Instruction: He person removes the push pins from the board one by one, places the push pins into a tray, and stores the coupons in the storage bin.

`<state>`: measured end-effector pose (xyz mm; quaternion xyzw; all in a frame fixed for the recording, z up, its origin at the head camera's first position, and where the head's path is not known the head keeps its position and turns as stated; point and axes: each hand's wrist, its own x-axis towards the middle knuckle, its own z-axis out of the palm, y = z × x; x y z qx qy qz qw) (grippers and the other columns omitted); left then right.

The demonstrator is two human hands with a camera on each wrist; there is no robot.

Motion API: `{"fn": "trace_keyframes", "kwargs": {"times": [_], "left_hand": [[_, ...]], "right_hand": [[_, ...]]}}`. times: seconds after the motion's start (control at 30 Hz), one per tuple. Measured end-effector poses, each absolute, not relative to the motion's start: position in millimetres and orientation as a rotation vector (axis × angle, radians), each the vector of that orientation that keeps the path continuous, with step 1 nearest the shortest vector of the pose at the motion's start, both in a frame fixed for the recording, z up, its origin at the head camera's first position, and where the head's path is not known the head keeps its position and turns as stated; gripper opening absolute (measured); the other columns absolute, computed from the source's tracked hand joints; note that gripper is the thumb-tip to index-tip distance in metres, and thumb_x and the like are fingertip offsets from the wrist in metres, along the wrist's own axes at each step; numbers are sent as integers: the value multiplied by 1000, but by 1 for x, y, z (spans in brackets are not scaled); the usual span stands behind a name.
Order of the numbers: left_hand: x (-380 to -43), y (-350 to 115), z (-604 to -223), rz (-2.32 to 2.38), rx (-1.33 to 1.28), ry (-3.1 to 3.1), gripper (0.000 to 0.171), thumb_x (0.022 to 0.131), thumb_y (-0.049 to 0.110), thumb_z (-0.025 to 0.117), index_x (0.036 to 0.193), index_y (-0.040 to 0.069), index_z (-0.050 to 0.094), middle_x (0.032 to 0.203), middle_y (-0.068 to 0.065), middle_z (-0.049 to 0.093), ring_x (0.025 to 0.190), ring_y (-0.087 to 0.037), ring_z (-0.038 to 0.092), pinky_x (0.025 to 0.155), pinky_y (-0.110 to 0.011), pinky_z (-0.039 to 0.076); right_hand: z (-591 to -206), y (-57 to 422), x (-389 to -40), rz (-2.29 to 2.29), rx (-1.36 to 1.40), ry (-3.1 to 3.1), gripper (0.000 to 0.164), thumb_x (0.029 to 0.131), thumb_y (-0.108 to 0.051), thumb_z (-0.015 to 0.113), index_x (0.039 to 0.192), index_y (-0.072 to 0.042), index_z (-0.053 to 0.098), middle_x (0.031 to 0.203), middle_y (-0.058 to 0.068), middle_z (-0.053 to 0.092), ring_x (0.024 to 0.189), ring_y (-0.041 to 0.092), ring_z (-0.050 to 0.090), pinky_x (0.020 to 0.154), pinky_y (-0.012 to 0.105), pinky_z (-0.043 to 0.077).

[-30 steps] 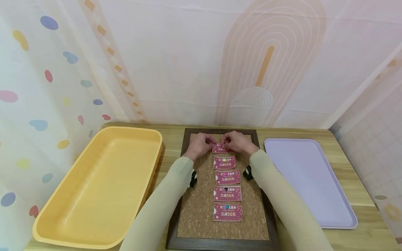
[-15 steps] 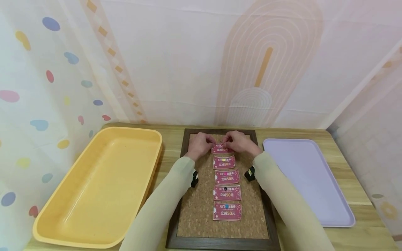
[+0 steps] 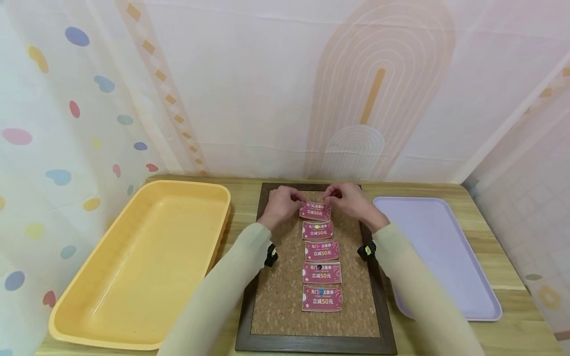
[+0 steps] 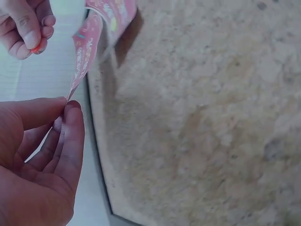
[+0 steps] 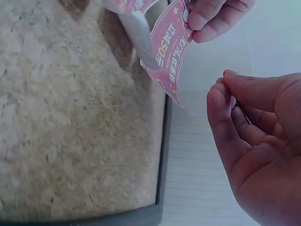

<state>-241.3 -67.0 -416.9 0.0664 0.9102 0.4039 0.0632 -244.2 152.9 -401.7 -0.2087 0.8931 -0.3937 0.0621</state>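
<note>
My left hand (image 3: 283,203) pinches the left end of the topmost pink coupon (image 3: 315,211) between thumb and fingers. In the left wrist view that coupon (image 4: 85,52) curves up off the cork. Just beyond its right end is my right hand (image 3: 349,200), apart from the paper. Thumb and forefinger there pinch a small red push pin (image 4: 35,49), mostly hidden by the fingertips. Below, several more coupons run down the corkboard (image 3: 278,306) in a column, each with a coloured pin, such as the yellow pin (image 3: 317,227) and the blue pin (image 3: 321,291).
A large yellow tub (image 3: 147,257) stands to the left of the board. On the right lies a lilac tray (image 3: 445,257), partly behind the right sleeve (image 3: 427,287). A patterned curtain (image 3: 249,99) hangs behind the wooden table (image 3: 518,296).
My right hand has drawn back to the right, off the topmost coupon, uncovering its right part. The left hand keeps its pinch on the left end, nearly still.
</note>
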Motion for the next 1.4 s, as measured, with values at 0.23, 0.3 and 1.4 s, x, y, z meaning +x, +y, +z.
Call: {"fn": "trace_keyframes", "kwargs": {"times": [0.23,0.3,1.4], "left_hand": [[-238,-79,-399,1275,278,2753,15,100,13,67,106,6,80,106,-9,74,91,-21,66,74,-32,55],[-239,-83,-395,1281,302,2755,16,99,12,67,105,6,80,104,-9,74,88,-20,67,71,-30,55],[-224,-155,-333,1375,346,2721,20,102,19,66,116,9,78,110,-8,74,97,-24,64,82,-36,50]], "right_hand": [[-394,162,-236,-1320,-672,2656,10,104,-4,60,105,3,67,98,20,67,84,26,58,72,33,48],[-391,165,-233,-1327,-691,2660,9,104,-4,59,105,2,66,99,22,66,83,25,56,72,33,47],[-373,226,-204,-1282,-564,2841,9,105,-8,60,108,0,63,96,15,65,83,22,55,70,28,45]]}}
